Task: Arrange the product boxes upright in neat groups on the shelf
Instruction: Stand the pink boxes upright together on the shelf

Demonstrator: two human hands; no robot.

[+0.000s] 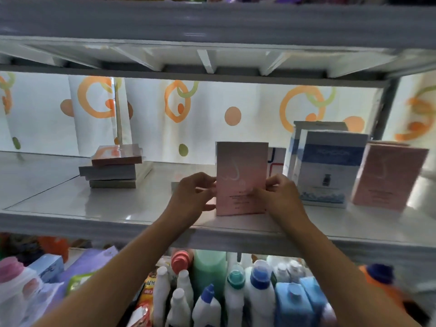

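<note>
A pink product box point(240, 171) stands upright near the front of the white shelf point(94, 204). My left hand point(193, 197) grips its left edge and my right hand point(278, 194) grips its right edge. To the right stand two blue-and-white boxes point(330, 166), one behind the other, and another pink box point(387, 178), all upright. A stack of several boxes point(115, 166) lies flat at the left. Part of a white box with red and blue lines point(277, 159) shows behind the held box.
A grey shelf point(212, 20) hangs close overhead. A grey post point(387, 107) stands at the right. A curtain with orange rings point(179, 102) hangs behind. Below the shelf's front lip stand several detergent bottles point(236, 296) and packets.
</note>
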